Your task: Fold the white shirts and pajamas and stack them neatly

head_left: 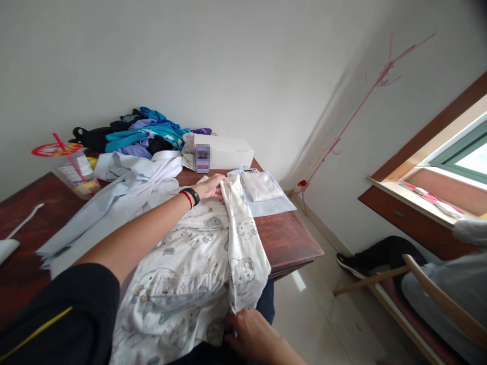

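No text can be read — the white box's label point(202, 157) is blurred out.
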Available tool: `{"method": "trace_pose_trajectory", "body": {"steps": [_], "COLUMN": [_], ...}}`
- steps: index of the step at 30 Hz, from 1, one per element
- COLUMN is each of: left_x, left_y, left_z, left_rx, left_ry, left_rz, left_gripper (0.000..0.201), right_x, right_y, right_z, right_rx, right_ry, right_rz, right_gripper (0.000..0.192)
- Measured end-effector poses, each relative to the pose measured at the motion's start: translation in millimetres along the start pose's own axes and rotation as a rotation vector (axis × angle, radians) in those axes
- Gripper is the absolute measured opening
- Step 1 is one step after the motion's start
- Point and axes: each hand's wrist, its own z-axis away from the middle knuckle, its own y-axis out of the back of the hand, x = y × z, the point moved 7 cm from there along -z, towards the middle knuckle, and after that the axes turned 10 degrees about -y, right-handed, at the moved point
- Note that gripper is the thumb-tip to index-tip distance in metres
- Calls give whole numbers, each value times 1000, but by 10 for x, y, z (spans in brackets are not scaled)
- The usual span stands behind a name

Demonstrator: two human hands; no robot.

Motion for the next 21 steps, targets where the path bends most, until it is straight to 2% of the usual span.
{"method": "trace_pose_trajectory", "body": {"steps": [3, 5, 8, 11, 12, 15, 17, 19, 21], "left_x": [56, 126, 233, 354, 389, 464, 494, 500, 470], "left_y": [-61, -122, -258, -379, -414, -519, -585, -632, -645], "left_z": [-17, -57, -153, -250, -278, -372, -447, -529, -597], "left_rx": [57, 99, 124, 144, 146, 127, 108, 102, 110], "left_ry": [-90, -178, -263, -319, -324, -290, -256, -229, -209], "left_rz": [-69, -109, -87, -38, -18, 54, 108, 150, 167], "left_gripper": [73, 81, 60, 39, 35, 33, 35, 36, 36], "right_x": [-14, -83, -115, 25, 112, 449, 632, 711, 661], "right_y": [1, 22, -2, 2, -29, -192, -228, -215, -194], "right_z": [-10, -6, 77, 302, 394, 645, 764, 821, 797], "right_rx": [-43, -48, -52, 86, 92, -22, -42, -48, -85], "right_ry": [-36, -53, -119, -174, -177, -210, -252, -304, -355], "right_rz": [90, 151, 268, 310, 271, 124, 77, 84, 120], "right_gripper": [19, 19, 21, 20, 17, 18, 22, 25, 25]}}
